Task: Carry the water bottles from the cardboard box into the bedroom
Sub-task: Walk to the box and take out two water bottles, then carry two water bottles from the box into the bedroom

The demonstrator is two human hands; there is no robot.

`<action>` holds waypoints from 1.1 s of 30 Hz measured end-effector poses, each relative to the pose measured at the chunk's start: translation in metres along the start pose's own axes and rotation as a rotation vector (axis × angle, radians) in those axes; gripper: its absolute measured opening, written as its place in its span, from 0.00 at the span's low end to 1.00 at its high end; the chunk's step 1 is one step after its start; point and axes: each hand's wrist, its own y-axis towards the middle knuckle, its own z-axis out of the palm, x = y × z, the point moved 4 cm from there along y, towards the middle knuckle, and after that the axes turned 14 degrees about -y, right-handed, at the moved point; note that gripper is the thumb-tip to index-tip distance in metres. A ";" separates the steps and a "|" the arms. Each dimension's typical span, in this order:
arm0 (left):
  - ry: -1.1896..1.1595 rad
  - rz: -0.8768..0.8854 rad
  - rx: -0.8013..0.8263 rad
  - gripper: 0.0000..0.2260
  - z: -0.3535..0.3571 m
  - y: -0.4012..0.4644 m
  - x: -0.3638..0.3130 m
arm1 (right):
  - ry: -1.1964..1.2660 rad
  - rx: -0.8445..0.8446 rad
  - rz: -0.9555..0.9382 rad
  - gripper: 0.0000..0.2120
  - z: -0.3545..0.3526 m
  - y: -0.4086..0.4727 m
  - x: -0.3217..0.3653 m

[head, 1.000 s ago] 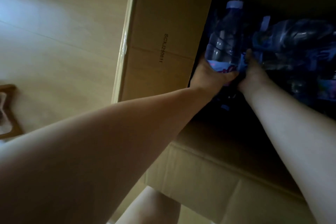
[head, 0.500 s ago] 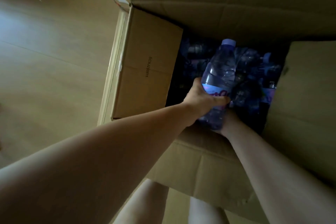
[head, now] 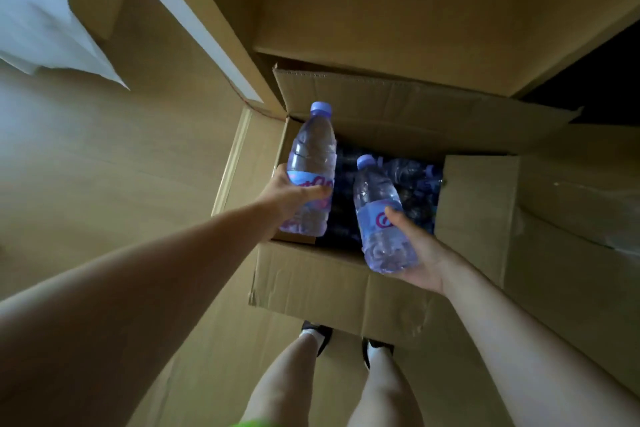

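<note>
The person stands at the near edge of the open cardboard box (head: pixel 332 284) on the floor, a water bottle in each of the hands, both lifted above the box's opening. The left hand (head: pixel 289 196) wraps its fingers round the label band of the left bottle (head: pixel 311 173), and the right hand (head: pixel 417 253) cups the right bottle (head: pixel 381 218) from beneath and behind, thumb laid across the label. Each bottle's long axis runs from base near the palm to cap away from the person, the caps aimed toward the far flap (head: pixel 415 104) of the box; the left one leans slightly rightward, the right one slightly leftward, so the caps tilt a little toward each other. More bottles (head: pixel 412 177) lie jumbled in the dark interior, though it is too dim to count them or say how they lie. To do this step well, I judge the person should keep each grip on the label band, where the thin plastic flexes least, bring both bottles clear of the side flaps before turning, and hold them close to the body for the walk to the bedroom. The right-hand hold looks the looser of the two and may want closing up first.
</note>
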 end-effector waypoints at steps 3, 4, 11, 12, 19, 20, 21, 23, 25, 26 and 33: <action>-0.047 0.005 -0.004 0.20 -0.025 -0.038 -0.014 | -0.112 0.065 -0.041 0.24 0.034 -0.034 0.014; -0.078 -0.007 -0.013 0.21 -0.033 -0.052 -0.016 | -0.150 0.062 -0.066 0.23 0.047 -0.043 0.020; -0.277 0.028 -0.082 0.29 -0.086 -0.165 -0.032 | -0.440 -0.082 -0.140 0.20 0.145 -0.097 0.046; -0.291 0.048 -0.080 0.30 -0.094 -0.181 -0.034 | -0.458 -0.089 -0.170 0.20 0.162 -0.102 0.049; -0.410 0.197 -0.249 0.36 -0.200 -0.294 -0.043 | -0.662 -0.029 -0.355 0.24 0.319 -0.138 0.055; -0.429 0.212 -0.288 0.35 -0.219 -0.308 -0.041 | -0.715 -0.023 -0.365 0.25 0.342 -0.139 0.055; -0.444 0.222 -0.328 0.33 -0.236 -0.320 -0.037 | -0.758 -0.019 -0.378 0.26 0.363 -0.139 0.054; -0.465 0.263 -0.405 0.29 -0.269 -0.339 -0.033 | -0.861 -0.023 -0.435 0.27 0.405 -0.135 0.056; -0.489 0.304 -0.544 0.28 -0.304 -0.359 -0.027 | -0.977 -0.023 -0.501 0.25 0.451 -0.129 0.055; -0.510 0.312 -0.617 0.28 -0.324 -0.371 -0.022 | -1.015 -0.022 -0.537 0.24 0.477 -0.126 0.051; -0.573 0.351 -1.030 0.27 -0.450 -0.427 -0.010 | -1.217 -0.047 -0.815 0.31 0.631 -0.094 0.026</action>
